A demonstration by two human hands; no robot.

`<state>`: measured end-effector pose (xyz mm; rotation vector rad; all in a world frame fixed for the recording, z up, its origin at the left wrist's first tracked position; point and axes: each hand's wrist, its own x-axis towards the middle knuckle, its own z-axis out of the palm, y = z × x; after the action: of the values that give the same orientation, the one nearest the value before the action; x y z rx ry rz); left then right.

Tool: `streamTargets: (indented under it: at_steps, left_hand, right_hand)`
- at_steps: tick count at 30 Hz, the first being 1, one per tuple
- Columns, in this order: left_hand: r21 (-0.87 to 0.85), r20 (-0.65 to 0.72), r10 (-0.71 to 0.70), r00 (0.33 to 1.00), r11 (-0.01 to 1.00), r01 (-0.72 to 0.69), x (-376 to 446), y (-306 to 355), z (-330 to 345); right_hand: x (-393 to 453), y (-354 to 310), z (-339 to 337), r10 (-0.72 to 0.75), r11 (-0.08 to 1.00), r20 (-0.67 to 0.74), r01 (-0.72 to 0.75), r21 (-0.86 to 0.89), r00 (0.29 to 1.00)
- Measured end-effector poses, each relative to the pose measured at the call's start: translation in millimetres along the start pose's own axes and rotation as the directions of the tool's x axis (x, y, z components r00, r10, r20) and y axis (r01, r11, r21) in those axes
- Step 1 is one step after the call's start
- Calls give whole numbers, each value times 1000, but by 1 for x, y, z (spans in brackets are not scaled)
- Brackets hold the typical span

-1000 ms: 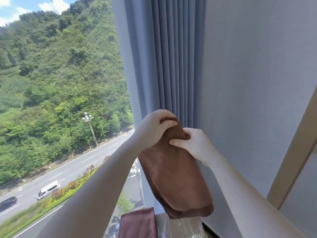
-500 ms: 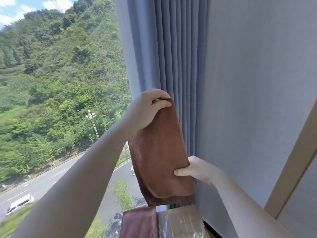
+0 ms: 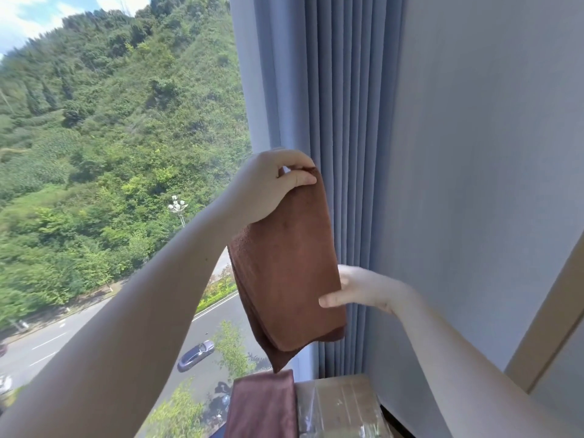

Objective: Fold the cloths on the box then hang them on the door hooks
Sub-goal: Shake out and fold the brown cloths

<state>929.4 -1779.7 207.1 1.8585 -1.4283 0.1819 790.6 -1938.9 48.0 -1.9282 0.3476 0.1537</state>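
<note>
Hands: left [image 3: 268,188] pinching brown cloth [image 3: 287,267] top, right [image 3: 363,289] gripping its side.

no readable text, labels or numbers, box [image 3: 343,406] surface perhaps too blurred

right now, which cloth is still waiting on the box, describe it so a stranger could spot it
Start at the blue-grey curtain by the window and drop to the cardboard box at its foot. On the box's left part lies a maroon cloth. Unlike the brown cloth held up above by both hands, it lies flat, untouched and more purplish.
</note>
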Motion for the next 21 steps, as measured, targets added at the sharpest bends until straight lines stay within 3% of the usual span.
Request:
streamTargets:
  at_steps: [3,6,9,11,14,16,21]
  left_hand:
    - [8,72,-9,997,1000,9,-4,-6,11]
    - [1,76,-50,996,999,50,-10,-14,17]
    - [-77,71,-154,986,984,159,-23,-26,14]
    - [-79,224,-281,933,949,305,-35,-40,7]
    - [231,454,-412,790,911,342,-51,-60,1]
    - [268,425,-435,794,898,348,-58,-68,0]
    - [119,326,-403,855,915,385,-65,-75,-4]
  right_hand:
    - [-5,-44,0,-218,962,-170,241,131,961]
    - [-4,-70,7,-290,900,-377,384,206,880]
    - [1,-76,14,-286,898,-461,403,177,840]
    - [1,-73,16,-263,909,-505,387,156,822]
    - [1,-65,17,-222,925,-554,353,141,802]
    - [2,-57,18,-199,929,-573,339,148,795]
    - [1,-45,25,-176,924,-556,331,191,812]
